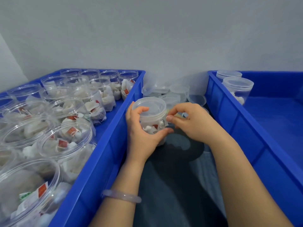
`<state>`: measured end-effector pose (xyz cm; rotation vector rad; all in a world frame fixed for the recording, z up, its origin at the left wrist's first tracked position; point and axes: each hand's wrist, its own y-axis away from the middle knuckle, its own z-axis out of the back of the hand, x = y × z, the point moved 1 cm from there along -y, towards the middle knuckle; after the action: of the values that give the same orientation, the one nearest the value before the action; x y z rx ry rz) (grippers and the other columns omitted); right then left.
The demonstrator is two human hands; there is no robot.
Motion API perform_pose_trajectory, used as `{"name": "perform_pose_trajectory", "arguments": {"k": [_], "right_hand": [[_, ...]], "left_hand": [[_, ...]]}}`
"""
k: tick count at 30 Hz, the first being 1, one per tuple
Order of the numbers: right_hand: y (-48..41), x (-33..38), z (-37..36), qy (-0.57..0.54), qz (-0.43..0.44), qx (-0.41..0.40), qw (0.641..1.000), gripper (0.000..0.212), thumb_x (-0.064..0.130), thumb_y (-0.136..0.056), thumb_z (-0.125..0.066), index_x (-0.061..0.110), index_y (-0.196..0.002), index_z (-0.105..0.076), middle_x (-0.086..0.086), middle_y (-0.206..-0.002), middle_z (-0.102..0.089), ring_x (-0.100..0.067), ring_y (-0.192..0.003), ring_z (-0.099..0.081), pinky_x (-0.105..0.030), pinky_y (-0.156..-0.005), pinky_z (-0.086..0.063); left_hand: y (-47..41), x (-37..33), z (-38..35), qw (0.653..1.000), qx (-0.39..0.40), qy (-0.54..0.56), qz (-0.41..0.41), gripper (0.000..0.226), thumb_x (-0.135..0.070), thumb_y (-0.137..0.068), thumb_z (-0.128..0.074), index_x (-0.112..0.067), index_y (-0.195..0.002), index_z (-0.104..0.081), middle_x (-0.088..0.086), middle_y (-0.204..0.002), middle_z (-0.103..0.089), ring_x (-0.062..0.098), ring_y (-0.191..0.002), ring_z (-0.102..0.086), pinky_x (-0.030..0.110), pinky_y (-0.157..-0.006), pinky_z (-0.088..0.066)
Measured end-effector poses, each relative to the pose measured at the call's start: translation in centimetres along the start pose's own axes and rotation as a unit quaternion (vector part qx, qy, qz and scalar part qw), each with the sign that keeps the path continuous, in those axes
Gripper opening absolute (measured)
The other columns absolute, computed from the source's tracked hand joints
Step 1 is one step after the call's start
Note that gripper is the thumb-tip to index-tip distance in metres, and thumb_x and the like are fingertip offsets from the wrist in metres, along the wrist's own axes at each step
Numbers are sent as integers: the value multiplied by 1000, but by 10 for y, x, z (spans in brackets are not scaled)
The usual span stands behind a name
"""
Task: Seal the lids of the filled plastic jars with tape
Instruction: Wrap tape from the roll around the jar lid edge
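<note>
Jar [152,119] in left hand [142,134]; red tags [62,143] illegible.

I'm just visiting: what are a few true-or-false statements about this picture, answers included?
1. The left hand grips a jar with its lid on. True.
2. The filled jars in the left crate wear lids. False: those in view stand open.
3. Two lidded jars stand in the right crate. True.
4. The bracelet is on the right wrist. False: it is on the left wrist.
5. The right hand lies idle. False: its fingers pinch at the jar's lid edge.
</note>
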<state>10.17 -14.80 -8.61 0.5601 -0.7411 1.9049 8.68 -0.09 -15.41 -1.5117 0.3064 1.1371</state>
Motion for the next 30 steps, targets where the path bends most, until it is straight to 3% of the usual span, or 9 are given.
{"name": "perform_pose_trajectory", "arguments": {"k": [3, 7, 12, 18, 26, 30], "right_hand": [[1, -1, 2, -30, -11, -12, 999, 11, 29, -87, -66, 27, -76, -66, 15, -83, -61, -8, -86, -61, -26, -80, -48], [4, -6, 4, -31, -31, -7, 999, 11, 32, -78, -75, 23, -77, -69, 16, -82, -58, -1, -89, -54, -9, -72, -38], [5, -9, 4, -60, -35, -8, 998, 11, 31, -75, -77, 23, -72, -70, 16, -81, -64, 2, -90, -59, -6, -70, -40], [6, -8, 7, -87, -8, 9, 996, 11, 21, -73, -80, 16, -68, -72, 21, -64, -58, 25, -72, -51, 6, -65, -34], [4, -8, 2, -77, -5, -11, 997, 14, 25, -74, -79, 24, -63, -70, 18, -71, -59, 25, -72, -49, 6, -65, -33], [4, -7, 3, -54, -19, -13, 998, 15, 34, -71, -79, 24, -65, -70, 17, -76, -60, 18, -76, -52, 3, -64, -36]], "left_hand": [[2, 0, 1, 1000, 1, -4, -11, 73, -36, -51, -88, -41, -106, -39, 3, -137, -41, 16, -128, -42, 40, -102, -42], [4, -1, -3, 1000, -1, -3, -23, 74, -33, -53, -90, -43, -106, -39, 6, -138, -41, 20, -127, -45, 43, -100, -43], [4, 0, -3, 999, -6, -1, -39, 71, -35, -57, -88, -40, -107, -38, 9, -136, -42, 21, -126, -46, 45, -98, -45], [6, -5, -5, 999, -7, -2, -31, 68, -39, -58, -86, -39, -105, -37, 7, -133, -44, 25, -124, -47, 47, -95, -47], [5, -7, -2, 1000, -1, 0, -27, 70, -32, -55, -88, -36, -105, -39, 10, -130, -47, 24, -123, -48, 43, -99, -44], [8, -8, 0, 999, -9, 9, -30, 67, -48, -55, -80, -21, -106, -45, 11, -128, -49, 24, -124, -48, 35, -102, -42]]}}
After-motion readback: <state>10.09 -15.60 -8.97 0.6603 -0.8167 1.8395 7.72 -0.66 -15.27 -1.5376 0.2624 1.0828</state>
